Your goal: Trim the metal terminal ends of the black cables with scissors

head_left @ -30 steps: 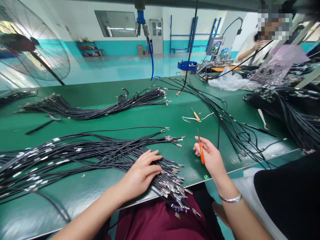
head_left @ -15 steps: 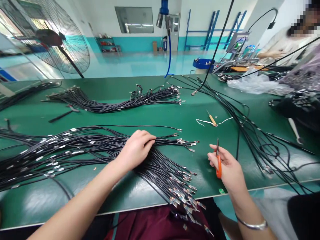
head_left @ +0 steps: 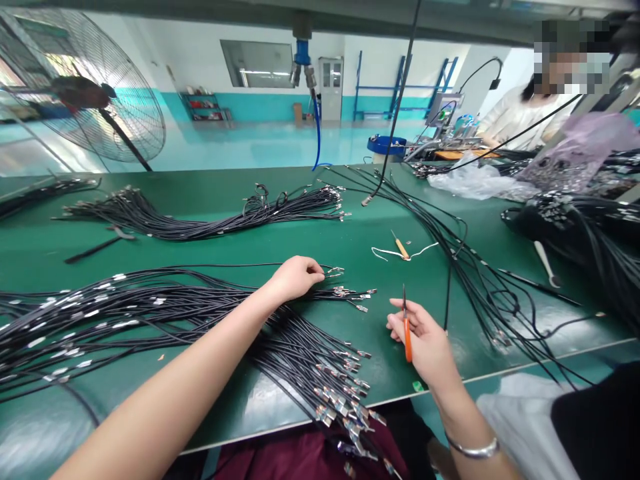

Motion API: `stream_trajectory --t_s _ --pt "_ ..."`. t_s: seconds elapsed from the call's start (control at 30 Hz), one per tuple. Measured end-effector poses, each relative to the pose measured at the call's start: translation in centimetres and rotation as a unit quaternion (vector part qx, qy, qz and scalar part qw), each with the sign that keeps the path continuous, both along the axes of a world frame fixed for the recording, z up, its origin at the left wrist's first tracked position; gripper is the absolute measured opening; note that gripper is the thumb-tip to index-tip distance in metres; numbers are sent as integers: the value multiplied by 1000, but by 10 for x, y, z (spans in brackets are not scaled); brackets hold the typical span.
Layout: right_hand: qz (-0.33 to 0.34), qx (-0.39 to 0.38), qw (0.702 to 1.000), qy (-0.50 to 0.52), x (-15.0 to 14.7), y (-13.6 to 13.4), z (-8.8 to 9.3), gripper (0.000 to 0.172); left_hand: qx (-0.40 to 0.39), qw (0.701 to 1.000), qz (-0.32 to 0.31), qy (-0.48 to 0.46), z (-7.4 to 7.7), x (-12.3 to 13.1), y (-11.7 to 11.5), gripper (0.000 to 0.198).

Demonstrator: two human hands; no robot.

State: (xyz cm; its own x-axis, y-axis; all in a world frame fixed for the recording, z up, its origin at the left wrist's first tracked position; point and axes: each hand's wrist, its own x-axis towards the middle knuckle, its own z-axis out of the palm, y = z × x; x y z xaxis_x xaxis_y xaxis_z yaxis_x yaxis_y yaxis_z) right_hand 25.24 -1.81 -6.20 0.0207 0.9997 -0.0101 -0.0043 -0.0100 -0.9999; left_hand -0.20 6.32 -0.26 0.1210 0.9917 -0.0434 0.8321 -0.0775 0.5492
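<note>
My left hand [head_left: 299, 279] pinches a black cable close to its stripped end [head_left: 334, 271], just above the far side of a large bundle of black cables [head_left: 200, 310]. Many of these cables carry white labels, and their bare wire ends [head_left: 345, 400] fan out toward the table's front edge. In my right hand [head_left: 423, 337] is a pair of scissors [head_left: 407, 339] with orange handles, blades pointing away from me. The scissors are apart from the cables, to the right of their ends.
A second cable bundle [head_left: 215, 227] lies farther back on the green table [head_left: 300, 247]. Right of centre are a wooden-handled pick [head_left: 401, 249] and loose cables [head_left: 440, 227]. A black cable [head_left: 400, 100] hangs from above. A person [head_left: 520, 120] sits at the back right.
My left hand has shifted from the top of the bundle to a cable end at its far side. The view has swung slightly right and up. The scissors stay in my right hand.
</note>
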Motion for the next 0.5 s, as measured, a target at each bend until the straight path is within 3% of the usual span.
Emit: stream_trajectory --t_s 0.17,0.27,0.37,0.5 --pt "5 8 1000 -12 -5 -1 -2 45 13 996 48 -77 11 -1 -3 18" --pt "-26 19 999 7 -4 1 -3 45 47 992 60 -100 22 1 -11 19" --pt "-55 20 997 57 -2 3 -1 45 87 987 60 -118 29 4 -37 21" --pt "-23 27 996 86 -10 -4 15 40 225 968 -10 -108 18 13 -88 15"
